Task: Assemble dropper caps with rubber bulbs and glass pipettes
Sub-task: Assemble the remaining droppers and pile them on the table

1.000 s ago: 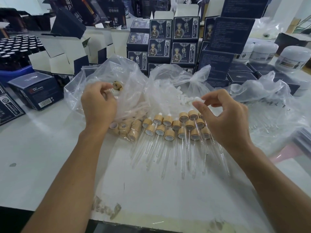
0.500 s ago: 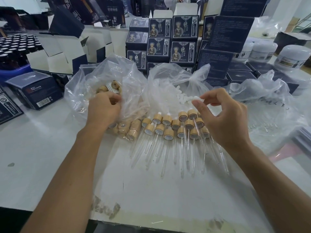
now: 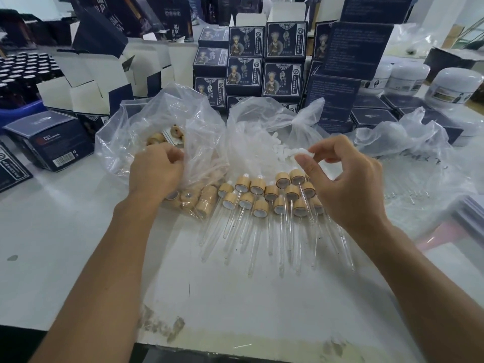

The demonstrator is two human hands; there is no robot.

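A person worked at a white table (image 3: 78, 258), both bare arms reaching up from the bottom of the frame. The right hand (image 3: 348, 184), right of centre, pinched a small white bulb (image 3: 305, 152) between thumb and fingertips, its long axis lying roughly left to right. The left hand (image 3: 154, 171), left of centre, was curled inside the mouth of a clear bag (image 3: 136, 121). Whether its grip had closed on a cap (image 3: 176, 132) I could not tell; loose wooden caps lay just above its knuckles.

The bulb sat well to the right of the left hand, at about the same height in the frame. By my judgement, the next move would bring a cap across from the left to meet it.

Below and between the hands lay finished droppers (image 3: 264, 205), caps toward the top of the frame, glass pipettes pointing toward the bottom. More white bulbs sat in a second bag (image 3: 262, 121) at centre.
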